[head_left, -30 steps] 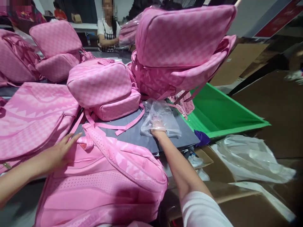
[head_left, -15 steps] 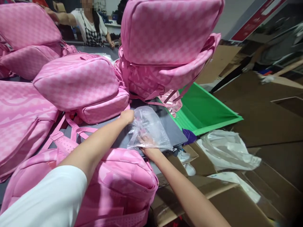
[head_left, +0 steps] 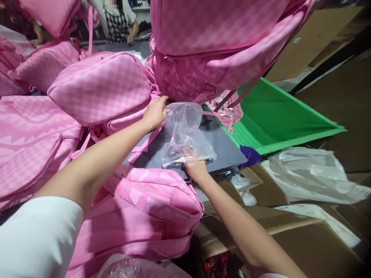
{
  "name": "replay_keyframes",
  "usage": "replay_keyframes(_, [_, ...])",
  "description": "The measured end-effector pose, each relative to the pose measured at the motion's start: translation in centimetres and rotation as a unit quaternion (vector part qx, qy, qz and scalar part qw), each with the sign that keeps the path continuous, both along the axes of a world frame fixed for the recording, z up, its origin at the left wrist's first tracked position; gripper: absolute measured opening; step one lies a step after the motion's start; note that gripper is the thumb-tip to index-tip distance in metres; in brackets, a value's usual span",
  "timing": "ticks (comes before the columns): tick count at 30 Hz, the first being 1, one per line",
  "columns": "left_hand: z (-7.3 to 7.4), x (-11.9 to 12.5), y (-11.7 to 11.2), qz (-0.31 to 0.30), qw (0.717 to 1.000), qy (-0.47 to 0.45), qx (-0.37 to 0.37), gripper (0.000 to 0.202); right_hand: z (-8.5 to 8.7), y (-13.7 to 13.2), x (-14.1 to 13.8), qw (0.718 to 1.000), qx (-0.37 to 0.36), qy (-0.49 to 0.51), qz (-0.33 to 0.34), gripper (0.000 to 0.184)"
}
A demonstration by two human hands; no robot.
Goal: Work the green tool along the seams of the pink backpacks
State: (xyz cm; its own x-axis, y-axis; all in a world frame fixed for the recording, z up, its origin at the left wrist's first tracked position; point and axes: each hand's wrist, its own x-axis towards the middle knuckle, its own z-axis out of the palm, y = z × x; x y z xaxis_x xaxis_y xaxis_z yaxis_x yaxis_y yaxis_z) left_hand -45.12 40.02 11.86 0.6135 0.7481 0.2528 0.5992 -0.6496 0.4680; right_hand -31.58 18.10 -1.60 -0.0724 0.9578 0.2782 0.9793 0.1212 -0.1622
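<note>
A clear plastic bag (head_left: 188,131) lies over the dark grey table top in front of me. My left hand (head_left: 156,112) is at its upper left edge, fingers closed on the film. My right hand (head_left: 193,160) reaches into the bag through the near opening. Its fingers show only dimly through the plastic, so their grip is unclear. Just below lies a pink backpack (head_left: 162,193) on its side. Behind my left hand sits a pink checkered backpack (head_left: 101,87), and a larger pink backpack (head_left: 214,34) stands beyond the bag.
To the right is a green open bin (head_left: 278,116), with a purple cloth (head_left: 251,155) by its near corner. Cardboard boxes (head_left: 313,243) and crumpled white plastic (head_left: 313,173) fill the lower right. More pink backpacks (head_left: 34,143) crowd the left. A person in a checked apron (head_left: 117,27) stands across the table.
My left hand has moved up, stretching the plastic bag's far edge away from my right hand. The view has shifted, and at the far left a pink backpack has been lifted and tilted.
</note>
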Motion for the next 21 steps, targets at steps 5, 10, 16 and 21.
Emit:
replay_keyframes(5, [3.3, -4.5, -4.0, -0.082, 0.996, -0.007, 0.025, 0.041, 1.7, -4.1, -0.4, 1.0, -0.021, -0.008, -0.004, 0.037])
replay_keyframes(10, [5.4, -12.1, -10.4, -0.117, 0.993, -0.01, 0.022, 0.029, 4.6, -5.8, -1.4, 0.992, -0.032, 0.1, -0.068, 0.032])
replay_keyframes(16, [4.5, -18.9, -16.8, -0.064, 0.99, -0.056, -0.115, 0.024, 10.1, -6.7, -4.5, 0.952, -0.088, 0.284, -0.072, 0.025])
replay_keyframes(21, [3.6, -22.1, -21.8, -0.084, 0.987, -0.055, -0.125, 0.033, 15.5, -8.3, -10.9, 0.929, -0.062, 0.366, 0.004, 0.02])
